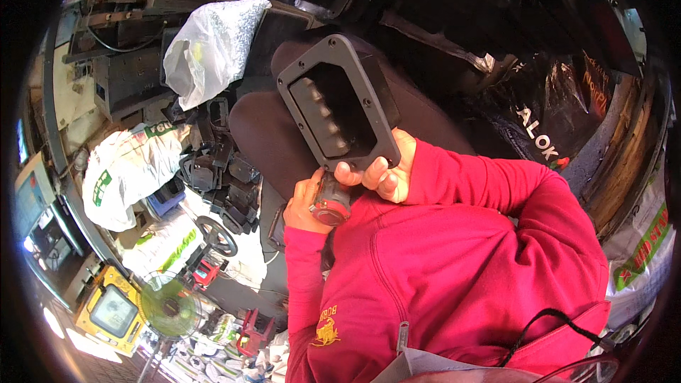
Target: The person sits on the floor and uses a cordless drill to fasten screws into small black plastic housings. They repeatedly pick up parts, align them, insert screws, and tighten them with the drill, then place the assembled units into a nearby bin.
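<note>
My right hand (383,174) grips the near end of a black recessed handle (339,103), fingers over its rim. The piece has a flat frame with screw holes around a deep hollow, and a bar with finger grooves lies inside. It is held tilted above my dark-trousered legs. Just below it, my left hand (305,204) is closed around a dark, rounded tool with a red ring (331,207), apparently a power screwdriver. Its front end is hidden behind the handle, so I cannot tell whether the two touch.
A clear plastic bag of small silvery pieces (237,39) sits beyond my knees. Several black parts (227,184) are heaped on the left, beside a white sack (128,177). A fan (170,305) stands lower left, near a yellow-framed screen (113,311). A black bag (546,110) lies right.
</note>
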The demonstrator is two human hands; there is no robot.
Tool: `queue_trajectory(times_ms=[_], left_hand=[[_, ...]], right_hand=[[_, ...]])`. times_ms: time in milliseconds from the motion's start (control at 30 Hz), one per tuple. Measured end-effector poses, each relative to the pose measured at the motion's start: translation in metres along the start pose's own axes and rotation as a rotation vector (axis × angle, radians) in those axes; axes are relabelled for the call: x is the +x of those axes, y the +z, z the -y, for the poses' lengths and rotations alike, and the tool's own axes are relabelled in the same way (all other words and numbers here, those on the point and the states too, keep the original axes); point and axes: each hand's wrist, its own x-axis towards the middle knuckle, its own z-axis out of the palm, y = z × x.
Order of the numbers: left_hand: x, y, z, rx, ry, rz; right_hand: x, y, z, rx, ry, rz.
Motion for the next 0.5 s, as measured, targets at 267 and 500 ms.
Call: queue_trajectory(times_ms=[267,500], left_hand=[[0.006,-0.069,0.003,-0.226,0.133,0.470],[0.124,-0.154,0.103,-0.323,0.031,-0.188]], right_hand=[[0.000,0.011,-0.003,0.004,-0.016,-0.023],[0.002,0.012,-0.005,-0.037,-0.050,0.035]])
